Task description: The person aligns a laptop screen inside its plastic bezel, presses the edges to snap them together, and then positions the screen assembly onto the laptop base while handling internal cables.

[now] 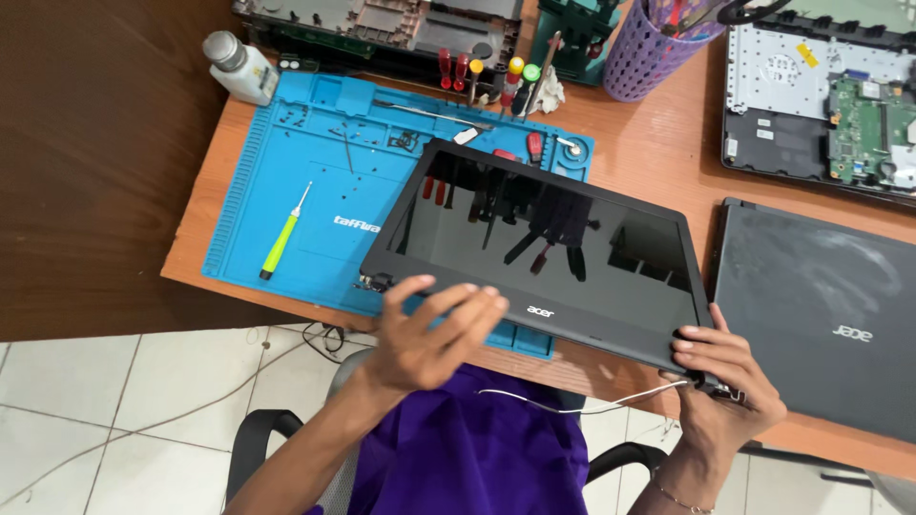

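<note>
I hold a detached black laptop screen panel (544, 238) above the desk, its glossy face up and reflecting tools. My left hand (429, 329) grips its near edge close to the left hinge corner, fingers over the bezel. At the near right corner, my right hand (720, 367) clasps the panel by the hinge, where thin white wires (572, 405) trail out. The panel hovers partly over a blue work mat (286, 172).
A green screwdriver (283, 236) and several small screws lie on the mat. A closed dark laptop (821, 305) sits at the right, an opened laptop base (821, 95) behind it. A purple basket (649, 48), a small bottle (239, 67) and screwdrivers stand at the back.
</note>
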